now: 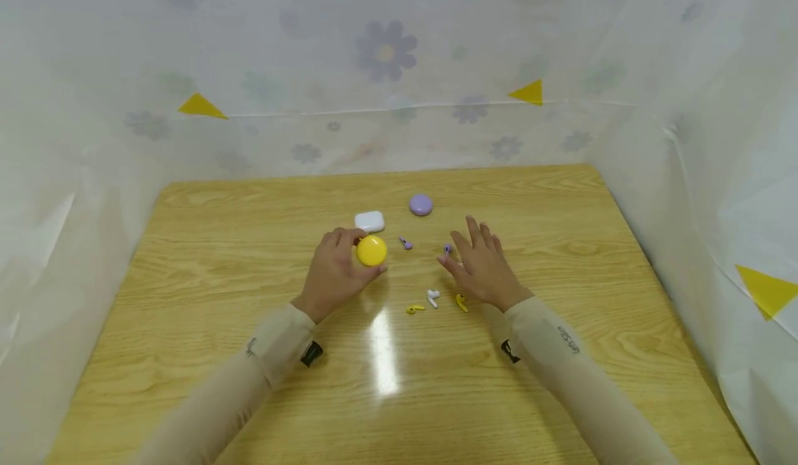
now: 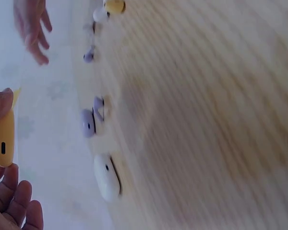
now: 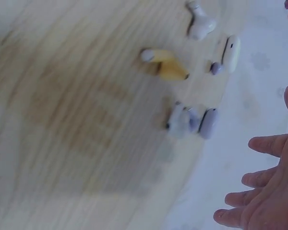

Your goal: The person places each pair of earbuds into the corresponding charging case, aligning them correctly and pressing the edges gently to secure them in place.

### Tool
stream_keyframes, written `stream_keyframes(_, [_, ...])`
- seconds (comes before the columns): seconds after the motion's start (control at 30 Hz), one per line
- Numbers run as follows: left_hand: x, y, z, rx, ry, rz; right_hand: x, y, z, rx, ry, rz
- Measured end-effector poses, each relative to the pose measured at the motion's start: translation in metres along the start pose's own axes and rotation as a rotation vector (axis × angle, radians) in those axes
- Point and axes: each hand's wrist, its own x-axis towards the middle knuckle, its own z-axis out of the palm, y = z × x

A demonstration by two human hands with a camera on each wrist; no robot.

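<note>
In the head view my left hand (image 1: 334,271) holds a round yellow earbud case (image 1: 372,251) by its edges, between thumb and fingers. The left wrist view shows a small dark slot on that yellow case (image 2: 4,139), raised off the table. My right hand (image 1: 485,267) hovers over the table with fingers spread, holding nothing. Close to its thumb lie a purple earbud (image 1: 447,249) and a white earbud (image 3: 177,123), mostly hidden in the head view. Below that hand is a yellow earbud (image 1: 461,303); a white earbud (image 1: 433,298) and another yellow earbud (image 1: 414,309) lie to its left.
A white earbud case (image 1: 370,221) lies just beyond my left hand. Farther back sits a round purple case (image 1: 420,204), with another purple earbud (image 1: 406,243) in front of it. White flowered sheeting (image 1: 386,125) stands behind and beside the wooden table (image 1: 249,396).
</note>
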Motion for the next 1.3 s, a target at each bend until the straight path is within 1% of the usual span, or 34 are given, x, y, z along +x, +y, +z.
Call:
stream_keyframes(0.1, [-0.002,0.009,0.007,-0.006,0.011,0.002,0.004,-0.011,-0.001,0.003,0.013,-0.056])
stream_keyframes(0.23, [-0.005,0.018,0.018,0.008,0.023,-0.007,0.009,-0.031,-0.005,0.045,0.013,-0.129])
stream_keyframes(0.37, [-0.007,0.023,0.028,0.023,0.034,-0.009,0.014,-0.047,-0.006,0.074,0.011,-0.218])
stream_keyframes(0.47, [-0.007,0.025,0.034,0.04,0.052,0.009,0.019,-0.054,-0.004,0.081,-0.004,-0.256])
stream_keyframes(0.57, [-0.007,0.026,0.038,0.07,0.065,0.037,0.022,-0.058,-0.001,0.066,-0.01,-0.283])
stream_keyframes(0.67, [-0.008,0.026,0.041,0.091,0.071,0.065,0.024,-0.059,0.002,0.055,0.009,-0.318])
stream_keyframes(0.87, [-0.012,0.024,0.047,0.143,0.093,0.114,0.025,-0.057,0.005,0.14,0.026,-0.388])
stream_keyframes(1.0, [-0.012,0.023,0.05,0.153,0.09,0.122,0.027,-0.055,0.005,0.151,0.043,-0.421])
stream_keyframes(1.07, [-0.012,0.023,0.05,0.139,0.07,0.115,0.028,-0.054,0.004,0.138,0.053,-0.43])
stream_keyframes(1.1, [-0.011,0.022,0.05,0.117,0.056,0.115,0.028,-0.054,0.004,0.125,0.058,-0.432])
stream_keyframes(1.2, [-0.009,0.018,0.046,0.009,-0.008,0.115,0.028,-0.053,0.002,0.081,0.07,-0.435])
stream_keyframes(1.3, [-0.005,0.012,0.04,-0.111,-0.091,0.097,0.028,-0.05,0.0,0.036,0.091,-0.465])
